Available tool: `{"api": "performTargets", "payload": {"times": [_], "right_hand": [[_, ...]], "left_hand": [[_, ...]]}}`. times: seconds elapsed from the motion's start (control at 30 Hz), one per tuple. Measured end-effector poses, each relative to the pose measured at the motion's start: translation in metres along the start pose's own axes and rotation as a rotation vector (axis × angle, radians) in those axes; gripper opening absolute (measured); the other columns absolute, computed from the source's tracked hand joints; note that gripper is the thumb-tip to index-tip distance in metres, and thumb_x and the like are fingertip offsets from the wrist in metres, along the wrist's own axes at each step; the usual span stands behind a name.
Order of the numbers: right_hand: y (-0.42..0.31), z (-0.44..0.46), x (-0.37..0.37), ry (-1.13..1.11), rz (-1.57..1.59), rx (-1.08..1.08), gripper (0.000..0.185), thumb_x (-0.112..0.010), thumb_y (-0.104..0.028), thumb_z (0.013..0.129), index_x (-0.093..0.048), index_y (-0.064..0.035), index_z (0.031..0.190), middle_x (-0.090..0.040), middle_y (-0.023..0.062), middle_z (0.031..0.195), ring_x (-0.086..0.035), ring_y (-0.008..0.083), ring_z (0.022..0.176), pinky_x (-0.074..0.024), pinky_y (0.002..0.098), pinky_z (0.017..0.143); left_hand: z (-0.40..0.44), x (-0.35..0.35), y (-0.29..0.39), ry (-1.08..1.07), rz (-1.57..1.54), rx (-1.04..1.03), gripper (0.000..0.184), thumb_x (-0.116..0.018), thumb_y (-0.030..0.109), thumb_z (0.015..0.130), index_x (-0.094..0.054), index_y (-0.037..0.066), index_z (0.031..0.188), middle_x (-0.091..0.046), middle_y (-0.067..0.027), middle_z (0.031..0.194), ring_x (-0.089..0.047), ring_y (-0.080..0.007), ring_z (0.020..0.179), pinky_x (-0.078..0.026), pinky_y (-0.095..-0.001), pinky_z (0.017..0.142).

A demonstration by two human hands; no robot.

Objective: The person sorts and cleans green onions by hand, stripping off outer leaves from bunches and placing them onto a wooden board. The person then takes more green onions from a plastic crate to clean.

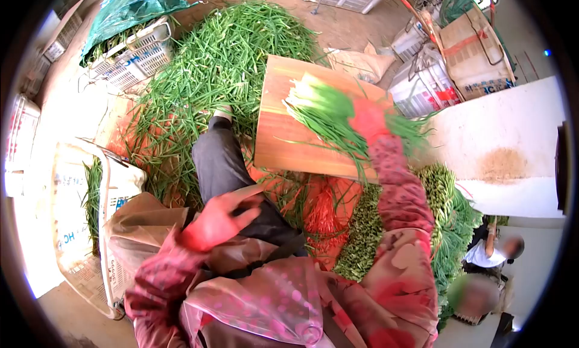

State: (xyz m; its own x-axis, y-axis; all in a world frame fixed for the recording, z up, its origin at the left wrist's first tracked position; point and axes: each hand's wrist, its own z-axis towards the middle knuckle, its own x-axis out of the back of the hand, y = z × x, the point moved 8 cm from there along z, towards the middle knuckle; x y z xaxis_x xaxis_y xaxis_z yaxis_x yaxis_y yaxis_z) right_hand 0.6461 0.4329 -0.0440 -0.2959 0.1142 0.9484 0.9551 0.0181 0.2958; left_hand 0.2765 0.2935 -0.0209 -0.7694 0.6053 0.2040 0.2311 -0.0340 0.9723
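Observation:
A low wooden board (280, 130) stands in front of me, with a bunch of chives (325, 103) lying across it, pale ends to the left. My right hand (369, 120), blurred by motion, is closed around the leafy part of that bunch; its separate fingers are hard to make out. My left hand (217, 220) hovers over my lap with nothing in it, its fingers apart. Beyond my leg, a large heap of loose chives (241, 52) covers the floor, reaching the board's left edge.
Stacked green bundles (362, 233) stand by my right arm, near red ties (329, 212). White crates sit at the left (78, 251) and back left (136, 64), the latter under a green sack (129, 16). Boxes (476, 52) fill the back right. Another person (491, 251) is at far right.

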Motion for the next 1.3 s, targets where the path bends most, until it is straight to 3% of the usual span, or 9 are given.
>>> {"api": "performTargets", "payload": {"times": [0.07,0.13,0.23,0.37,0.57,0.7,1.0,1.13,1.3], "right_hand": [[-0.026,0.014,-0.059,-0.199,0.119,-0.028,0.063,-0.059,-0.012,0.077,-0.041,-0.0106,0.137,-0.062,0.0150,0.111,-0.061,0.0326,0.100,-0.0507,0.0421,0.086],[-0.028,0.020,-0.094,0.264,0.091,-0.069,0.065,-0.059,-0.008,0.075,-0.040,-0.0093,0.137,-0.058,0.0163,0.120,-0.061,0.0325,0.103,-0.0513,0.0421,0.086],[-0.029,0.019,-0.088,-0.001,0.155,-0.135,0.073,-0.061,-0.011,0.073,-0.034,-0.0070,0.141,-0.049,0.0214,0.132,-0.054,0.0351,0.116,-0.0437,0.0435,0.099],[-0.030,0.011,-0.059,-0.233,0.057,-0.084,0.105,-0.079,-0.036,0.064,-0.022,-0.0076,0.147,-0.036,0.0179,0.146,-0.043,0.0341,0.128,-0.0381,0.0460,0.104],[-0.047,0.014,-0.014,-0.233,0.091,-0.031,0.115,-0.080,-0.050,0.059,-0.020,-0.0100,0.148,-0.035,0.0158,0.147,-0.042,0.0333,0.130,-0.0335,0.0504,0.106],[-0.094,0.018,-0.017,-0.162,0.133,0.047,0.100,-0.075,-0.051,0.066,-0.027,-0.0150,0.146,-0.038,0.0126,0.146,-0.041,0.0302,0.131,-0.0319,0.0523,0.106],[-0.272,0.010,0.060,0.207,1.236,0.447,0.053,-0.063,-0.034,0.085,-0.049,-0.0086,0.130,-0.064,0.0194,0.110,-0.060,0.0352,0.102,-0.0478,0.0425,0.087],[-0.305,-0.021,0.098,0.247,0.690,0.563,0.043,-0.063,-0.035,0.083,-0.058,-0.0109,0.119,-0.068,0.0109,0.100,-0.063,0.0304,0.095,-0.0492,0.0403,0.081],[-0.294,-0.017,0.089,0.214,0.874,0.475,0.038,-0.065,-0.029,0.083,-0.061,-0.0097,0.115,-0.068,0.0113,0.100,-0.064,0.0290,0.093,-0.0502,0.0392,0.081]], "left_hand": [[-0.035,0.039,-0.002,0.188,-0.095,0.118,0.044,-0.061,0.001,0.085,-0.053,0.002,0.129,-0.067,-0.0113,0.107,-0.063,-0.0154,0.097,-0.049,-0.0280,0.087],[-0.075,0.073,-0.023,0.448,-0.223,0.241,0.042,-0.058,-0.001,0.087,-0.052,-0.001,0.129,-0.066,-0.0129,0.107,-0.062,-0.0170,0.099,-0.048,-0.0272,0.089],[-0.132,0.092,-0.069,0.739,-0.271,0.287,0.040,-0.057,0.000,0.089,-0.051,-0.001,0.129,-0.064,-0.0095,0.108,-0.061,-0.0160,0.097,-0.050,-0.0279,0.086],[-0.144,0.067,-0.096,0.735,-0.288,0.275,0.039,-0.063,0.004,0.085,-0.056,-0.001,0.123,-0.066,-0.0091,0.104,-0.062,-0.0162,0.094,-0.050,-0.0282,0.085],[-0.123,0.087,-0.033,0.742,0.091,0.154,0.043,-0.065,0.005,0.083,-0.056,0.002,0.124,-0.068,-0.0121,0.099,-0.065,-0.0187,0.093,-0.050,-0.0290,0.084],[-0.131,0.089,-0.034,0.761,0.104,0.165,0.043,-0.066,0.006,0.083,-0.056,0.001,0.124,-0.068,-0.0124,0.099,-0.065,-0.0192,0.093,-0.050,-0.0289,0.084],[-0.180,0.104,-0.043,0.835,0.384,0.187,0.042,-0.070,0.011,0.078,-0.060,0.002,0.119,-0.067,-0.0155,0.099,-0.066,-0.0279,0.091,-0.051,-0.0346,0.082],[-0.239,0.154,-0.020,1.168,0.829,0.110,0.039,-0.065,0.007,0.082,-0.058,0.004,0.120,-0.064,-0.0180,0.106,-0.063,-0.0319,0.095,-0.050,-0.0371,0.085],[-0.313,0.211,-0.084,1.372,0.636,0.335,0.041,-0.061,0.005,0.085,-0.055,0.000,0.125,-0.060,-0.0205,0.111,-0.059,-0.0352,0.101,-0.047,-0.0394,0.088]]}}
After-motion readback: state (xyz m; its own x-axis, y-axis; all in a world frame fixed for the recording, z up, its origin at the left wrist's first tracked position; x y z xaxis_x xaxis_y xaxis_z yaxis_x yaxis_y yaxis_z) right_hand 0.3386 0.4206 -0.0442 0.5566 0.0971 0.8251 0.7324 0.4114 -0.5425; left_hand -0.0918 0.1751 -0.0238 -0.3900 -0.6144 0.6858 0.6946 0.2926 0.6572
